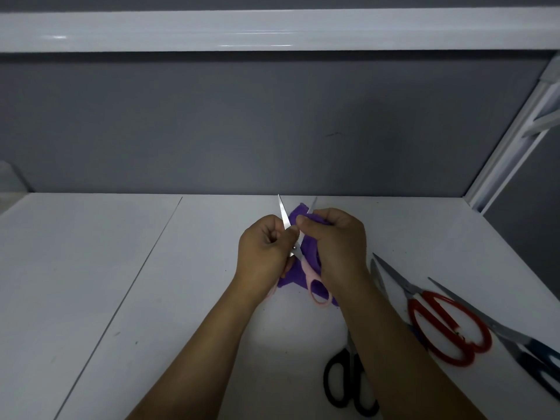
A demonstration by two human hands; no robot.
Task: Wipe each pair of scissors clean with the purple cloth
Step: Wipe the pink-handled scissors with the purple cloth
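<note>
Left hand [266, 247] holds the pink scissors [306, 269], blades spread, over the surface [151, 283]. Right hand [336, 247] pinches the cloth [295, 216] round one blade. First pair in progress. Red [436, 322], black [348, 383] and blue scissors [533, 356], lying right, apparently remain.

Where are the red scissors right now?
The red scissors lie on the white table on the right of the head view, beside the right forearm, between the black scissors and the dark blue scissors at the frame's edge.
</note>
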